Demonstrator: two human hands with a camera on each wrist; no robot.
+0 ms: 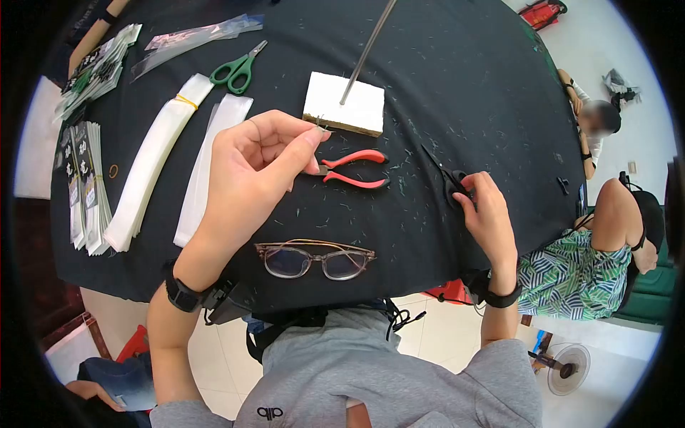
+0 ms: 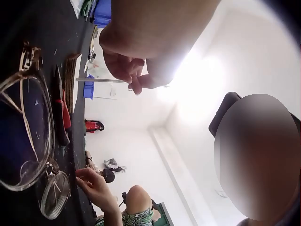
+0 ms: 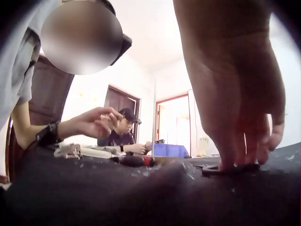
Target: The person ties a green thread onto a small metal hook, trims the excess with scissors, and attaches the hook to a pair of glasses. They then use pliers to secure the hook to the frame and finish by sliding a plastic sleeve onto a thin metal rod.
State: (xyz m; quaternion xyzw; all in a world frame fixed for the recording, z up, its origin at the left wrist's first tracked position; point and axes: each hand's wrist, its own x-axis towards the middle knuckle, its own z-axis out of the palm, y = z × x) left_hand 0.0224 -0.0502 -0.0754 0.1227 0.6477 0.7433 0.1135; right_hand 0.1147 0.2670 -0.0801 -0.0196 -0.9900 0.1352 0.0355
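Note:
My left hand [image 1: 246, 171] is raised over the table, thumb and index fingertip pinching a tiny thin green strand [image 1: 322, 128]. Its exact kind is too small to make out. On the black cloth at the right lies a pair of black scissors [image 1: 448, 178], blades pointing away to the upper left. My right hand [image 1: 492, 214] has its thumb and fingers at the scissors' handle loops; the right wrist view shows the fingertips down at a black handle [image 3: 230, 169]. Beyond the left hand lie red-handled pliers [image 1: 357, 180], their nose partly hidden by its fingertips.
A white-topped block [image 1: 349, 100] holds an upright metal rod [image 1: 367, 46]. Eyeglasses [image 1: 314, 260] lie near the front edge. To the left are green scissors [image 1: 239, 71], banded clear sleeves [image 1: 160, 160] and printed packets [image 1: 87, 185]. Green clippings dot the black cloth [image 1: 421, 264]. Other people sit around the table.

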